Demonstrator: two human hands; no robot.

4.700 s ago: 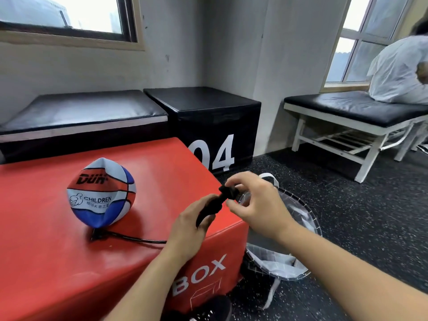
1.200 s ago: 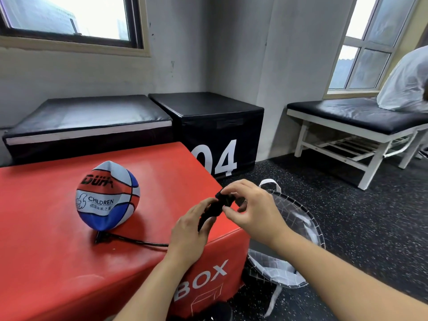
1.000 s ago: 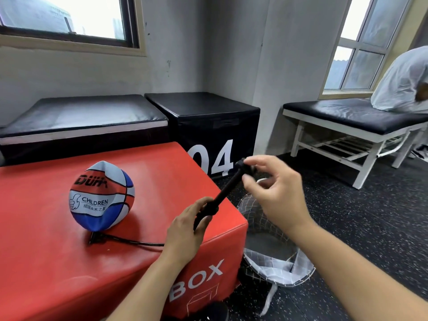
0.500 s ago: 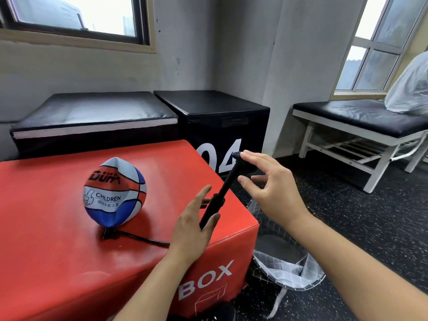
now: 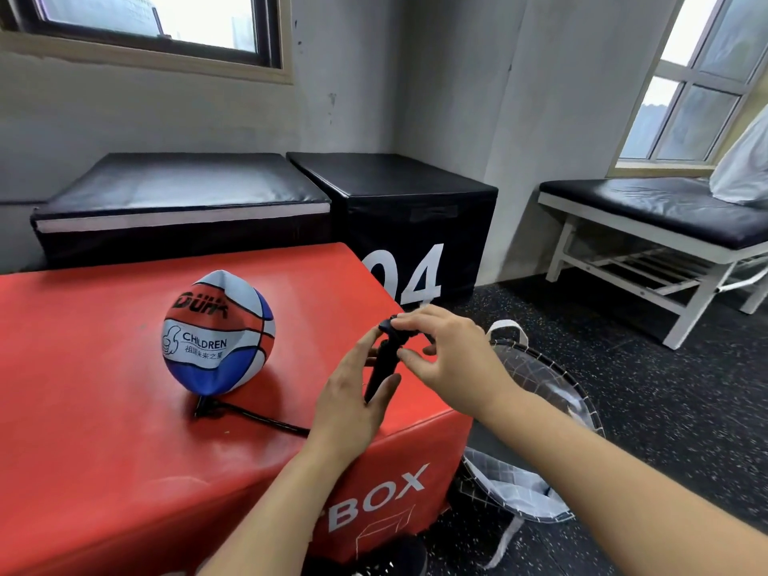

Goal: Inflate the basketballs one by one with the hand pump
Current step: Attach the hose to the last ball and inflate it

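Two hands on the hand pump [image 5: 384, 359], one stroke just finished. Half a second ago the plunger rod was drawn out long and the right hand [image 5: 451, 359] sat high above the barrel; now the handle is back down near the barrel, rod almost gone from view. Reads as a completed push, so air went into the ball.

Left hand [image 5: 353, 397]: thumb and fingers loosely round the lower barrel, fingers fairly straight, more steadying than clamping. Right hand: fingertips pinching the T-handle at the top, remaining fingers fanned out.

Basketball [image 5: 218, 332] sits on the red box [image 5: 104, 451] used as the table, off to the left of the left hand, well apart from both hands, nobody touching it. Its skin shows creases and a pointed top, so it's only partly filled. My read: many more strokes needed before this one is done.

Black hose [image 5: 253, 415] runs from under the ball along the table surface toward the left hand's wrist, where it goes out of sight; the needle joint under the ball isn't clearly visible.

Mesh bag [image 5: 540, 409] lies on the floor right of and below the right hand. Can't tell whether it holds more balls.
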